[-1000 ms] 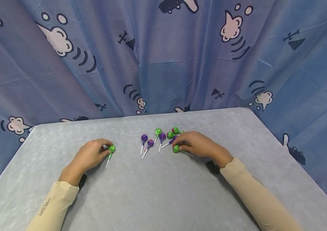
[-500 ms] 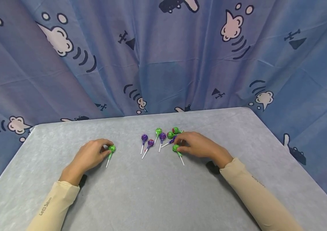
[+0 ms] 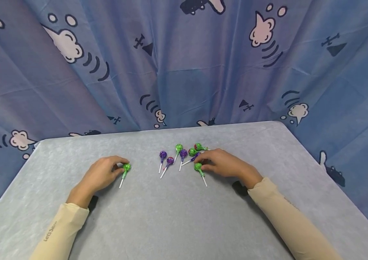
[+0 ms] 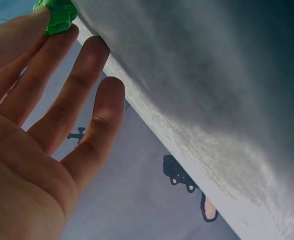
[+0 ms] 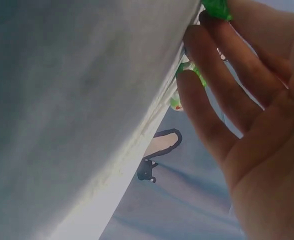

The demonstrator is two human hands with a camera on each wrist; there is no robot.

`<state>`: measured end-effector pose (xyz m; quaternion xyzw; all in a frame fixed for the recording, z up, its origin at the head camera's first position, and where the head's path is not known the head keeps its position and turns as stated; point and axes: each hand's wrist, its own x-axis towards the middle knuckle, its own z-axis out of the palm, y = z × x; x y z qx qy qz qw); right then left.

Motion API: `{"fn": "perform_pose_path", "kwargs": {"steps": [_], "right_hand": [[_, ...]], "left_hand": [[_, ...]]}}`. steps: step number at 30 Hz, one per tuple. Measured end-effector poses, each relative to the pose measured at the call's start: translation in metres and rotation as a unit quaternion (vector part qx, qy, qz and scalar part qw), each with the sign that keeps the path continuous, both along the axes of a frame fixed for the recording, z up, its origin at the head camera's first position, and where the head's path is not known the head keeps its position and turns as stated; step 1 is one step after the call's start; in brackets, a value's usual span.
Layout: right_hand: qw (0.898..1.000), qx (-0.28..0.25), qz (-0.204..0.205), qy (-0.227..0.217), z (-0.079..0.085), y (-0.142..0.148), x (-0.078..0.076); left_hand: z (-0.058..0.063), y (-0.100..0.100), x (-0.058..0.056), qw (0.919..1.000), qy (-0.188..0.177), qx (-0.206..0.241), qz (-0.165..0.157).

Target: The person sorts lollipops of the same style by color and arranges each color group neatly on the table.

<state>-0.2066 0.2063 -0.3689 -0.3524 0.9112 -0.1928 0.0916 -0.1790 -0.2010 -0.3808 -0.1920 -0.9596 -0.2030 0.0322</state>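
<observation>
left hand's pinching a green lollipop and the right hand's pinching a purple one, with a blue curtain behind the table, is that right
Not quite: the lollipop the right hand pinches is green, not purple, as the head view shows. The left hand does pinch a green one, and the blue curtain is behind the table.

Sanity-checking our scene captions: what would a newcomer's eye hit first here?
Probably the bright cluster of purple and green lollipops toward the far side of the pale table. Next, the hands: the left hand pinches one green lollipop left of the cluster, the right hand another green lollipop at its near right. Behind hangs a blue curtain with cartoon prints.
</observation>
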Motion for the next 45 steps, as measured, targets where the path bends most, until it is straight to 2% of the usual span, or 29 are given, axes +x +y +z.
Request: {"fn": "perform_pose_path", "kwargs": {"steps": [11, 17, 29, 39, 45], "right_hand": [[1.0, 0.008, -0.005, 0.023, -0.002, -0.008, 0.005], [0.999, 0.027, -0.006, 0.025, 0.002, -0.012, 0.006], [0.999, 0.047, 0.012, 0.023, 0.006, -0.046, 0.0], [0.998, 0.04, 0.036, 0.016, 0.006, -0.069, -0.003], [0.998, 0.035, 0.046, 0.012, 0.008, -0.082, -0.008]], "left_hand": [[0.002, -0.001, 0.0, 1.0, 0.009, -0.001, -0.002], [0.001, 0.001, 0.002, 1.0, -0.005, 0.005, -0.001], [-0.001, 0.001, 0.0, 0.9999, -0.006, 0.015, -0.002], [-0.003, 0.003, -0.002, 0.9999, -0.009, 0.007, 0.005], [0.001, 0.003, -0.004, 0.9998, -0.014, 0.005, 0.013]]}}
